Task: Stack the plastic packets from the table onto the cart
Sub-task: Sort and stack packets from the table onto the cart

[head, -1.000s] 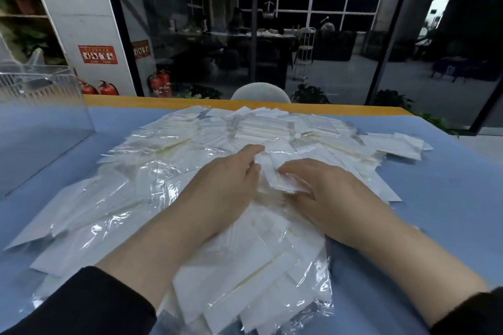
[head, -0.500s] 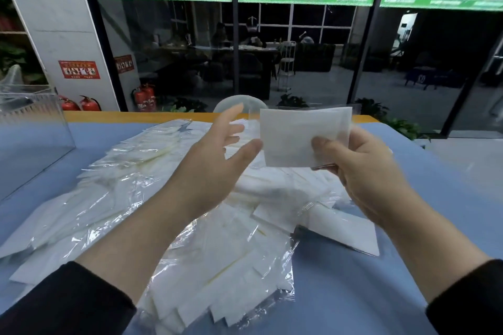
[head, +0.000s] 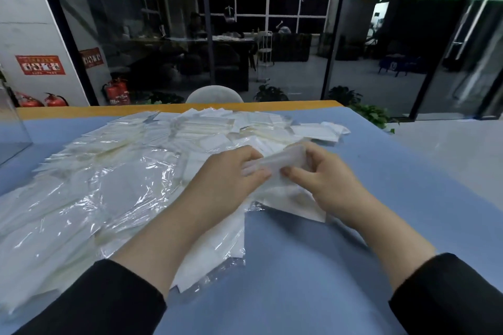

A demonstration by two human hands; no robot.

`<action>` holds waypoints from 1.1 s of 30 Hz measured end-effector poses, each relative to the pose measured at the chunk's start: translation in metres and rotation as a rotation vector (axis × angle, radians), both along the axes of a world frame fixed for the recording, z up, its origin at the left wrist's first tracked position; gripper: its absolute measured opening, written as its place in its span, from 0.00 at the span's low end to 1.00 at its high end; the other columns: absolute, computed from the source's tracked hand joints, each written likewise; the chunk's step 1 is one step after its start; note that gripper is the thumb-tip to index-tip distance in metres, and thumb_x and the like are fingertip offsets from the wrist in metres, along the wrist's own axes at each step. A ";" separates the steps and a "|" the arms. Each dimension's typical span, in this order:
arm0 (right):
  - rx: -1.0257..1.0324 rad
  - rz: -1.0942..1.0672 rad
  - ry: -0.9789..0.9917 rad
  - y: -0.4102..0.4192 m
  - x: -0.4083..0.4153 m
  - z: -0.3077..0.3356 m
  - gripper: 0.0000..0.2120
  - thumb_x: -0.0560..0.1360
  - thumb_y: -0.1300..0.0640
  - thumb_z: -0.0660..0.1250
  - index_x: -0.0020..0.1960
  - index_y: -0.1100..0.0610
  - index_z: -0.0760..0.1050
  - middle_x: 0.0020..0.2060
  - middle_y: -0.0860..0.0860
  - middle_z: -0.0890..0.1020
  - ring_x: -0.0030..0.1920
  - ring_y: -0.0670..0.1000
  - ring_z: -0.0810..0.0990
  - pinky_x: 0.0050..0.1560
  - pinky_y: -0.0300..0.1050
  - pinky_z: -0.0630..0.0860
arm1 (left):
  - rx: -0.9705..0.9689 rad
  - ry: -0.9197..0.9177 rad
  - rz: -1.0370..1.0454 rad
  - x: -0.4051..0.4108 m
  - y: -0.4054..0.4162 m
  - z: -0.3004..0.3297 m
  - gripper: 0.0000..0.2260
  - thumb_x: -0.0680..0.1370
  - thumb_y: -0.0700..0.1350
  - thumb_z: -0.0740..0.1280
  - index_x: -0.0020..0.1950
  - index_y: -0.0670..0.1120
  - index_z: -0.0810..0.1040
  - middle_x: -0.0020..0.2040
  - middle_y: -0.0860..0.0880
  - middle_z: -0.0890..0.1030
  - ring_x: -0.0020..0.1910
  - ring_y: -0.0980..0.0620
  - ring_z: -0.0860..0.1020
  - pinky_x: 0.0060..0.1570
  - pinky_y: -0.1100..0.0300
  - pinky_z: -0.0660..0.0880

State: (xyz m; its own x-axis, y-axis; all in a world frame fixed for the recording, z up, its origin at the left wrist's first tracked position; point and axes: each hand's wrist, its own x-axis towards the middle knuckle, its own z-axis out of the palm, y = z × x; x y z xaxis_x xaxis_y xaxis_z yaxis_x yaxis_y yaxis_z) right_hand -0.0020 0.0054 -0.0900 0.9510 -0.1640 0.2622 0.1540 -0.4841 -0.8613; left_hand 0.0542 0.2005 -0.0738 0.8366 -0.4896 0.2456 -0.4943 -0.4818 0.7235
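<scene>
A wide heap of clear plastic packets [head: 114, 171] with white inserts covers the left and middle of the blue table [head: 340, 266]. Both hands hold one white packet [head: 283, 162] low over the heap's right side. My left hand [head: 231, 171] grips its left end, fingers curled round it. My right hand [head: 324, 174] pinches its right end between thumb and fingers. The packet looks blurred and slightly bent. No cart is in view.
A clear acrylic box [head: 11, 130] stands at the table's left edge. A white chair back [head: 215, 94] shows behind the far orange table edge [head: 177, 107]. Glass walls, fire extinguishers [head: 117, 91] and potted plants [head: 373, 114] lie beyond. Bare blue tabletop spreads to the right.
The packet, held up at chest height by my right hand half a second ago, has come down over the heap. My left hand, then open beside it, now grips its left end.
</scene>
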 end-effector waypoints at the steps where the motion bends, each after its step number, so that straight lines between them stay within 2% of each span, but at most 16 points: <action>1: -0.027 -0.013 0.000 -0.001 0.000 0.001 0.12 0.75 0.48 0.74 0.57 0.45 0.77 0.49 0.45 0.84 0.52 0.50 0.82 0.59 0.53 0.78 | 0.003 -0.053 0.015 0.001 0.001 0.000 0.04 0.79 0.50 0.70 0.47 0.52 0.81 0.40 0.52 0.82 0.39 0.57 0.77 0.37 0.66 0.68; 3: -0.176 -0.089 0.041 -0.006 -0.004 0.005 0.24 0.71 0.38 0.74 0.62 0.42 0.73 0.53 0.40 0.80 0.55 0.42 0.79 0.59 0.45 0.75 | -0.064 -0.113 0.080 0.005 0.005 0.000 0.05 0.79 0.48 0.69 0.44 0.50 0.80 0.36 0.50 0.80 0.34 0.55 0.74 0.33 0.65 0.67; 5: -0.372 -0.108 0.191 -0.016 -0.015 0.010 0.28 0.68 0.36 0.74 0.64 0.40 0.69 0.56 0.37 0.75 0.58 0.41 0.75 0.57 0.42 0.72 | -0.161 -0.139 0.151 0.008 0.010 0.002 0.07 0.79 0.47 0.69 0.41 0.52 0.78 0.34 0.52 0.78 0.33 0.57 0.73 0.31 0.65 0.67; 7: -0.617 -0.002 0.421 -0.022 -0.029 0.014 0.32 0.67 0.33 0.74 0.67 0.36 0.66 0.60 0.35 0.70 0.61 0.41 0.72 0.60 0.42 0.69 | -0.206 -0.156 0.216 0.012 0.015 0.003 0.06 0.80 0.48 0.68 0.42 0.51 0.79 0.36 0.52 0.79 0.35 0.55 0.75 0.34 0.63 0.68; 9: -0.760 0.087 0.529 -0.022 -0.035 0.011 0.36 0.67 0.29 0.72 0.70 0.34 0.62 0.63 0.33 0.66 0.62 0.39 0.68 0.64 0.45 0.69 | -0.242 -0.150 0.263 0.015 0.017 0.004 0.04 0.80 0.48 0.68 0.45 0.50 0.80 0.38 0.50 0.81 0.38 0.51 0.77 0.37 0.59 0.72; 10: -0.774 0.085 0.514 -0.021 -0.035 0.009 0.35 0.67 0.29 0.70 0.70 0.33 0.62 0.63 0.33 0.66 0.60 0.37 0.68 0.64 0.46 0.69 | -0.263 -0.148 0.276 0.016 0.017 0.004 0.03 0.79 0.47 0.68 0.46 0.51 0.81 0.39 0.51 0.81 0.39 0.51 0.77 0.39 0.59 0.73; 12: -0.792 0.021 0.444 -0.016 -0.034 0.008 0.27 0.72 0.33 0.69 0.67 0.34 0.65 0.62 0.33 0.69 0.54 0.37 0.70 0.58 0.45 0.71 | -0.293 -0.151 0.296 0.015 0.017 0.004 0.02 0.79 0.47 0.69 0.47 0.53 0.80 0.41 0.54 0.82 0.41 0.54 0.78 0.40 0.61 0.73; 14: -0.826 -0.056 0.396 -0.013 -0.034 0.009 0.18 0.76 0.40 0.67 0.64 0.38 0.69 0.60 0.36 0.73 0.54 0.42 0.73 0.55 0.45 0.73 | -0.314 -0.147 0.309 0.013 0.017 0.006 0.05 0.79 0.47 0.70 0.46 0.58 0.78 0.44 0.59 0.82 0.43 0.57 0.78 0.42 0.64 0.74; 17: -0.852 -0.070 0.391 -0.011 -0.033 0.008 0.11 0.76 0.45 0.65 0.58 0.41 0.71 0.56 0.38 0.75 0.54 0.47 0.75 0.54 0.46 0.74 | -0.331 -0.158 0.316 0.012 0.018 0.008 0.09 0.79 0.47 0.70 0.43 0.61 0.75 0.45 0.60 0.81 0.44 0.54 0.79 0.44 0.59 0.75; 20: -0.800 -0.114 0.366 -0.014 -0.029 0.005 0.05 0.76 0.46 0.64 0.52 0.42 0.74 0.54 0.39 0.76 0.52 0.46 0.75 0.52 0.45 0.74 | -0.349 -0.159 0.326 0.013 0.019 0.009 0.07 0.79 0.47 0.71 0.45 0.59 0.77 0.46 0.58 0.82 0.46 0.50 0.80 0.46 0.53 0.78; 23: -0.643 -0.186 0.384 -0.017 -0.027 0.003 0.13 0.75 0.40 0.68 0.57 0.41 0.74 0.54 0.39 0.76 0.53 0.45 0.75 0.51 0.44 0.72 | -0.350 -0.161 0.333 0.016 0.021 0.007 0.03 0.79 0.47 0.70 0.50 0.54 0.79 0.47 0.57 0.83 0.46 0.50 0.80 0.46 0.53 0.78; 25: -0.649 -0.192 0.429 -0.018 -0.024 0.002 0.23 0.73 0.38 0.71 0.66 0.42 0.73 0.56 0.41 0.76 0.56 0.47 0.75 0.55 0.46 0.72 | -0.338 -0.162 0.333 0.018 0.021 0.005 0.02 0.79 0.47 0.70 0.51 0.53 0.80 0.47 0.57 0.82 0.46 0.53 0.80 0.43 0.58 0.76; 27: -0.660 -0.174 0.465 -0.019 -0.021 0.004 0.28 0.72 0.37 0.73 0.69 0.43 0.73 0.56 0.42 0.75 0.58 0.49 0.76 0.59 0.48 0.74 | -0.336 -0.151 0.322 0.017 0.020 0.005 0.02 0.79 0.46 0.70 0.50 0.54 0.79 0.46 0.58 0.82 0.45 0.58 0.79 0.39 0.63 0.73; 30: -0.586 -0.150 0.514 -0.021 -0.019 0.008 0.26 0.70 0.38 0.75 0.66 0.43 0.74 0.51 0.40 0.75 0.54 0.47 0.77 0.54 0.44 0.73 | -0.336 -0.149 0.301 0.016 0.020 0.004 0.03 0.79 0.46 0.70 0.49 0.55 0.79 0.44 0.60 0.81 0.43 0.62 0.77 0.38 0.66 0.71; 33: -0.537 -0.162 0.544 -0.023 -0.018 0.007 0.22 0.70 0.39 0.76 0.60 0.43 0.76 0.49 0.41 0.76 0.48 0.44 0.78 0.47 0.42 0.74 | -0.338 -0.155 0.280 0.017 0.020 0.003 0.03 0.79 0.46 0.70 0.50 0.55 0.80 0.44 0.59 0.81 0.41 0.61 0.77 0.38 0.65 0.70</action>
